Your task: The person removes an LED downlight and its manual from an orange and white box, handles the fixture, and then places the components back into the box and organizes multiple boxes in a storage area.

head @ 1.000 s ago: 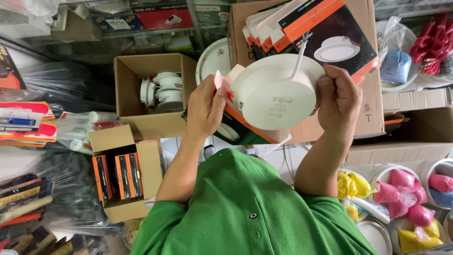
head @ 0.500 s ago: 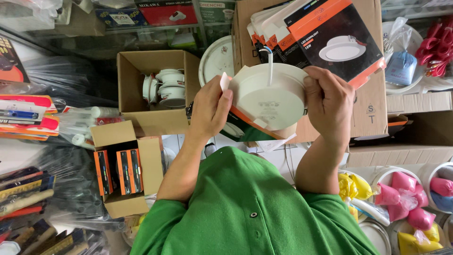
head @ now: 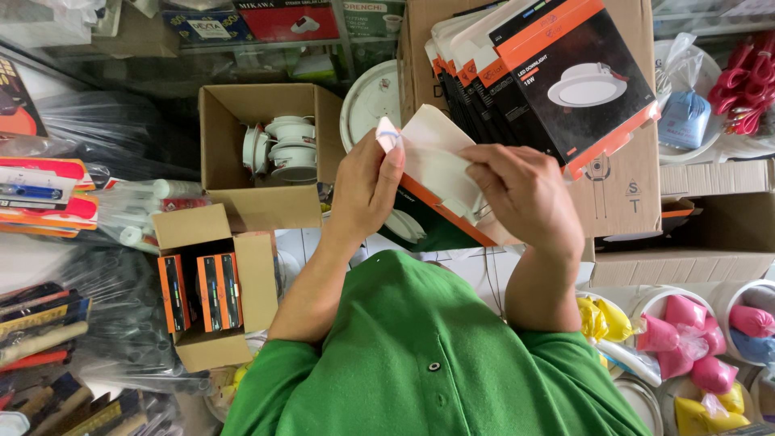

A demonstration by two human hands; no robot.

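Observation:
My left hand (head: 367, 190) and my right hand (head: 525, 194) both hold a flat lamp box (head: 440, 173), white inside with an orange and black outside, in front of my green shirt. The left fingers pinch the box's upper flap. The right hand covers the box's right end. The round white lamp is hidden, apparently inside the box. A stack of like black-and-orange lamp boxes (head: 557, 81) leans just beyond my hands.
An open carton (head: 222, 137) with several white round lamps stands at the back left. A smaller carton (head: 254, 274) holds boxed lamps at the left. A large carton (head: 626, 186) backs the stack. Tubs of coloured bags (head: 694, 339) sit right.
The round white lamp that I held up has gone down into the box. My hands have lowered and now close on the box's flap.

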